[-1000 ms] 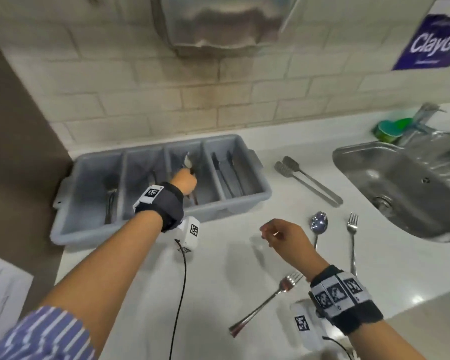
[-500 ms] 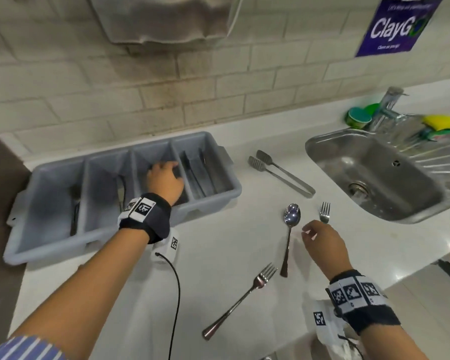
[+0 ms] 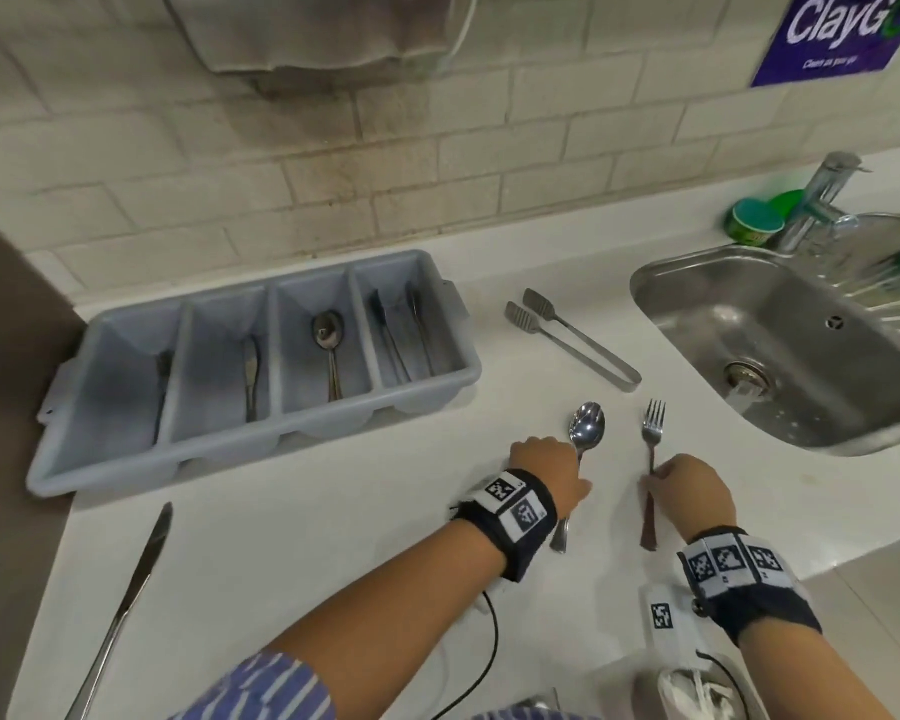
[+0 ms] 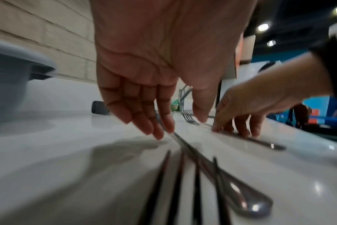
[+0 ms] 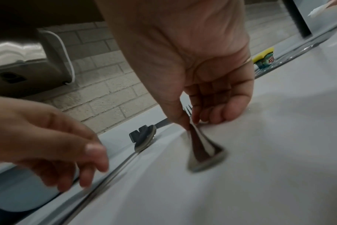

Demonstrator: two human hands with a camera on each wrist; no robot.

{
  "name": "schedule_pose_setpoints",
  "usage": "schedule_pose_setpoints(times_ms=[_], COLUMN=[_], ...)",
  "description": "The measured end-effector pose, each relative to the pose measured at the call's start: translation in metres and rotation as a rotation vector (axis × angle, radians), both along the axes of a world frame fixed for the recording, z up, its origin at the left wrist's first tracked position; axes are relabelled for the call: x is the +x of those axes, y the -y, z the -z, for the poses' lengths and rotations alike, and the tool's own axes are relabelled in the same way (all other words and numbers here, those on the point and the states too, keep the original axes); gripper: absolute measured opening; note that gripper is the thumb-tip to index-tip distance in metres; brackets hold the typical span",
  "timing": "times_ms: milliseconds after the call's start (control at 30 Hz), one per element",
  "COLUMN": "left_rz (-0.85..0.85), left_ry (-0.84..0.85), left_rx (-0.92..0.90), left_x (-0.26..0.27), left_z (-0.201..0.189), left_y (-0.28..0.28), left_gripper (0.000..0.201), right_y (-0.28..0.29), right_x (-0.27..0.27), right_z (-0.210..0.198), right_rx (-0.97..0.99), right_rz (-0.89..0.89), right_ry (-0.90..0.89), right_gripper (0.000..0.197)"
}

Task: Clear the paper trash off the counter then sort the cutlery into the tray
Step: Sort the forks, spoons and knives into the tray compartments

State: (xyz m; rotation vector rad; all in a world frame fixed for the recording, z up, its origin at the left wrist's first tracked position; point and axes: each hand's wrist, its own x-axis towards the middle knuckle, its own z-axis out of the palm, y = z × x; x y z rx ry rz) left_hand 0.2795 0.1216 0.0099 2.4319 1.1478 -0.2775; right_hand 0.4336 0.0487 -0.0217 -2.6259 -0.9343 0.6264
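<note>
Fork (image 3: 651, 459) flat on table (image 3: 333, 563), thin stem pinched by right grip (image 3: 689, 493) | spoon (image 3: 585, 433) under left grip (image 3: 546, 478), fingers (image 4: 160, 121) spread, not clamped | light, stiff, slippery; pinch mid-stem.

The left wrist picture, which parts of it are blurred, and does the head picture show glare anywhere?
Left wrist view: the spoon handle in the foreground is smeared and the left hand's fingers are soft. Head view: mostly sharp, with glare on the sink rim and straight lines bent toward the edges.
</note>
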Motion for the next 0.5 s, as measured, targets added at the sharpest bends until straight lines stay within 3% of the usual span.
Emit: schedule_pose_setpoints(times_ms=[133,267,400,500], left_rz=[-0.026,-0.091,-0.307,-0.516], left_ry=[-0.197,-0.247,0.019,0.466], left_rx=[-0.103,-0.269,-0.386,-0.572], left_x=[0.028,0.035,0.020,-0.012], left_z=[0.021,0.016,-0.002,-0.016], left_y=[0.001,0.000,-0.004,-0.005], left_gripper=[0.037,0.033,0.027,0.018], right_y=[-0.001,-0.006,-0.021,-0.045], right_x=[0.003,0.013,0.012,-0.004], right_z=[0.003,0.001,-0.027,-0.055], right_rx=[0.023,0.190,0.432,0.589], right_rz=[0.006,0.058,0.011,-0.040], right_ry=[-0.042,-0.178,-0.235,-0.304], right_gripper=[0.023,0.013,0.010,0.013])
